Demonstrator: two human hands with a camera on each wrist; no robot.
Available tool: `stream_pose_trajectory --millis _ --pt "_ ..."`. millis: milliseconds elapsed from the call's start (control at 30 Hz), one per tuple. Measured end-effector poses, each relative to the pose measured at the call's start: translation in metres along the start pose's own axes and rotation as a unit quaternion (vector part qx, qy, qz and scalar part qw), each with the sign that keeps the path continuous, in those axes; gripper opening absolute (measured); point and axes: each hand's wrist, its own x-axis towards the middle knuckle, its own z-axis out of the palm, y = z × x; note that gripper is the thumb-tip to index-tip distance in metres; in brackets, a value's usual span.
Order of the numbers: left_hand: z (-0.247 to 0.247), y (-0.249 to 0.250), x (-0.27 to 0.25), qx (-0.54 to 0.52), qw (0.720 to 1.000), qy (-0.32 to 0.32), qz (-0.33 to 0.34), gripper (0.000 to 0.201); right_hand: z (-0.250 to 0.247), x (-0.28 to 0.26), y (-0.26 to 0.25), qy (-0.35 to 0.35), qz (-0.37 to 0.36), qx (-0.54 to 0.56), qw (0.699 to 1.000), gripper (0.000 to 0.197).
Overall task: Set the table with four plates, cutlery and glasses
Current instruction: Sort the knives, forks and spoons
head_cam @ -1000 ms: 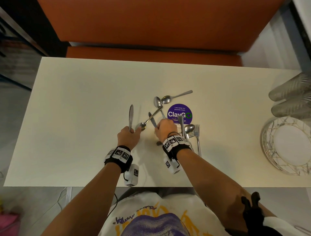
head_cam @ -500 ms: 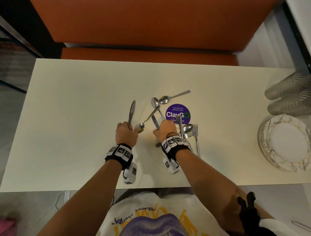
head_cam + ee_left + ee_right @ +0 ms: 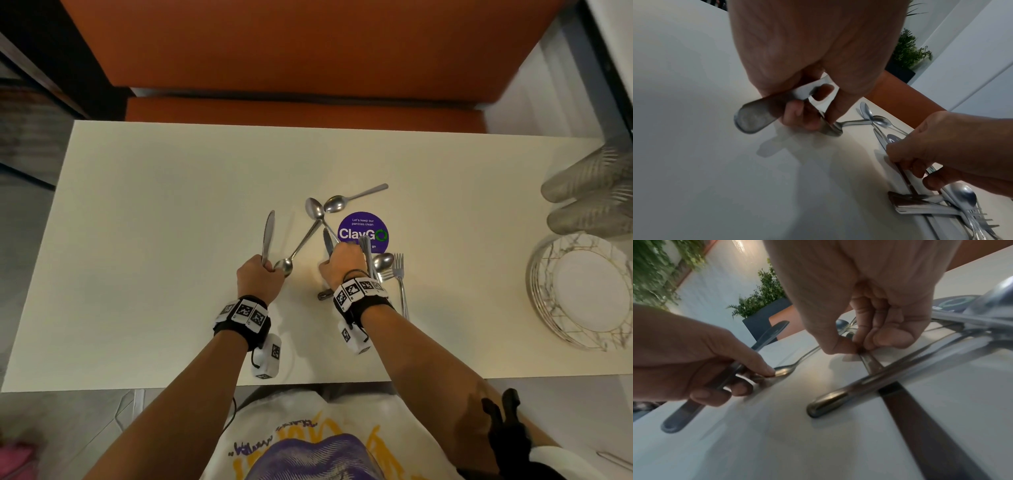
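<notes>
My left hand (image 3: 265,274) grips a steel knife (image 3: 268,236) by the handle, blade pointing away from me. Its thumb and a finger also pinch the bowl of a spoon (image 3: 291,258) that lies on the cream table (image 3: 154,240). In the left wrist view the knife handle (image 3: 756,116) sticks out below the curled fingers. My right hand (image 3: 337,265) pinches a brown-handled knife (image 3: 869,360) that lies flat, with another steel handle (image 3: 838,397) crossing over it. A stack of plates (image 3: 582,291) and ribbed glasses (image 3: 589,192) are at the table's right end.
Two loose spoons (image 3: 337,202) lie beyond my hands near a purple round sticker (image 3: 363,233). Forks (image 3: 399,274) and another spoon (image 3: 383,262) lie just right of my right hand. An orange bench (image 3: 301,109) runs along the far edge.
Both hands stay in the same spots. The knife in my left hand has tilted slightly to the right. The head view has shifted a little.
</notes>
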Motion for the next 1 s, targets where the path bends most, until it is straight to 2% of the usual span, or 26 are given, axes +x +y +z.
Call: stream_pose_trajectory --millis 100,167,300,533,667,867,1000 --pt "-0.001 0.0 0.0 -0.006 1.0 0.001 -0.001 0.015 -0.001 0.001 -0.001 0.031 0.003 0.029 0.999 0.037" --pt "-0.001 0.002 0.0 -0.005 1.0 0.0 0.0 0.019 -0.004 0.003 -0.001 0.039 0.002 0.031 0.999 0.037" --pt "0.001 0.001 0.0 0.001 1.0 -0.005 0.002 0.025 -0.009 0.004 -0.004 0.02 0.011 0.035 0.999 0.033" --pt "0.001 0.002 0.0 -0.004 1.0 -0.006 0.002 0.02 -0.006 0.01 -0.011 -0.011 0.032 0.062 0.998 0.022" --pt "0.002 0.002 0.0 -0.003 1.0 -0.001 0.006 0.019 -0.003 0.01 -0.013 -0.005 0.018 0.043 0.999 0.033" --pt "0.004 0.005 0.0 0.012 1.0 0.003 0.008 0.03 -0.01 0.018 -0.012 -0.021 -0.01 0.06 0.998 0.023" --pt "0.001 0.007 0.001 0.034 0.999 0.001 0.019 0.025 -0.019 0.021 -0.004 -0.005 -0.02 0.046 0.999 0.032"
